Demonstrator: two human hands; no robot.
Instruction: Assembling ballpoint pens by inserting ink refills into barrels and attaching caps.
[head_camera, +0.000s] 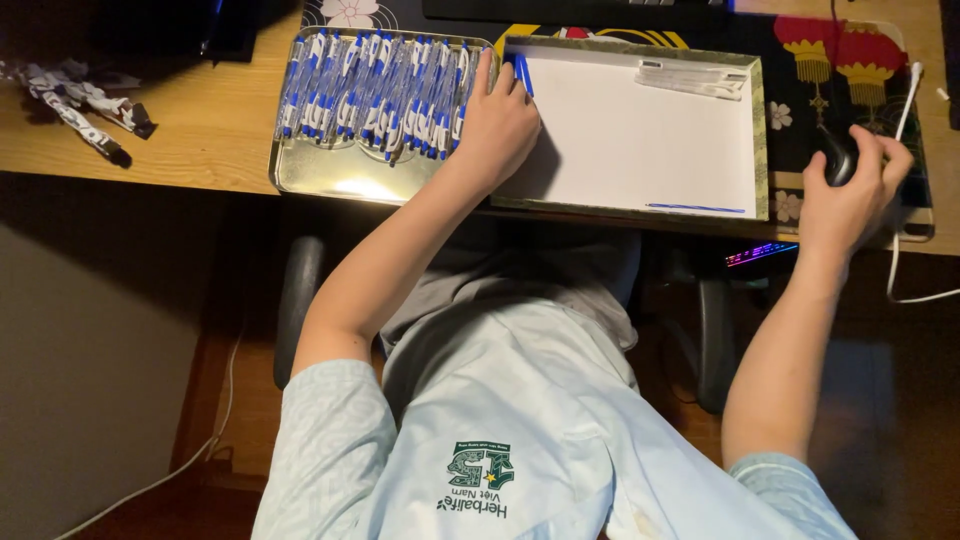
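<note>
A pale blue short-sleeved shirt (520, 440) fills six o'clock. At eleven o'clock, the left hand (497, 125) rests fingers spread beside one gold metal tray (310, 180) of many blue-and-white pens (375, 90), too crowded to count. At two o'clock, the right hand (855, 190) cups one black computer mouse (838, 155).

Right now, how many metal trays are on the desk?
2. The left tray, full of blue-and-white pens, sits under the left hand. The right tray, lined with white paper, lies beside it, nearer the right hand on the mouse.
</note>
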